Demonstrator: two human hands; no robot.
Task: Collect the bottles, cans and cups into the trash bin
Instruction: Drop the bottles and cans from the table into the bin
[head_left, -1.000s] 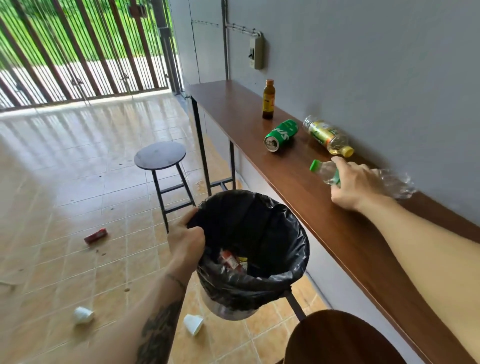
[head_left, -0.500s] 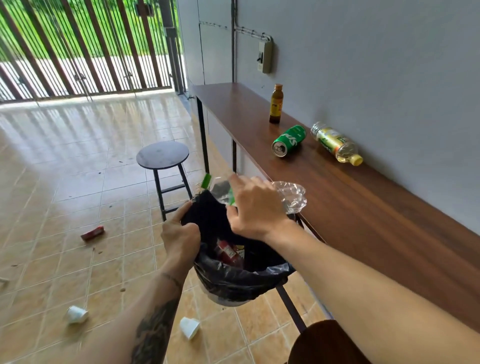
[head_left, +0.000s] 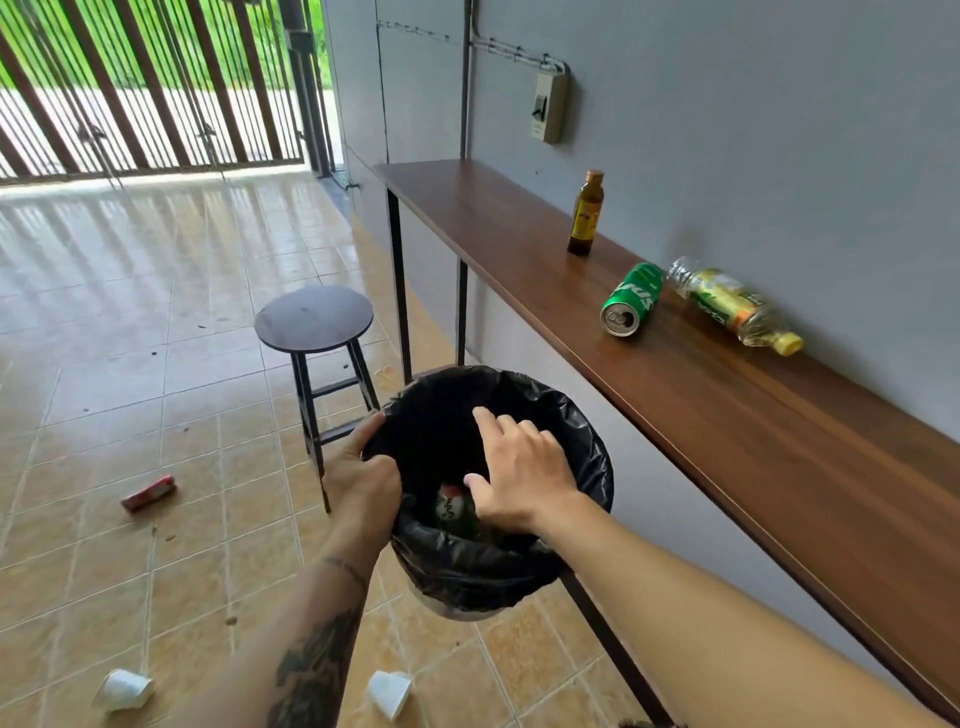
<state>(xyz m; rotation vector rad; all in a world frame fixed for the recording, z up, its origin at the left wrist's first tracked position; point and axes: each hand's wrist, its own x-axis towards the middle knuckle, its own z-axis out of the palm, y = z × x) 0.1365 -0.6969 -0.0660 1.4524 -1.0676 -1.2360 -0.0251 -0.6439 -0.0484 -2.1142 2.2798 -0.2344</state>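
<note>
bin (head_left: 587, 457) rim gripped by left hand (head_left: 363, 483) | right hand (head_left: 519, 478) fingers spread, empty | contents mostly hidden

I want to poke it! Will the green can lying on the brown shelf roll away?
Probably yes: the green metal can lies on its round side on the smooth brown wooden shelf, near the edge. It looks opened, so likely light and easily pushed. It might fall off.

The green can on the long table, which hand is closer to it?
The right hand. It hovers open over the trash bin, below and left of the green can in the picture. The left hand grips the bin's far rim, farther away.
</note>
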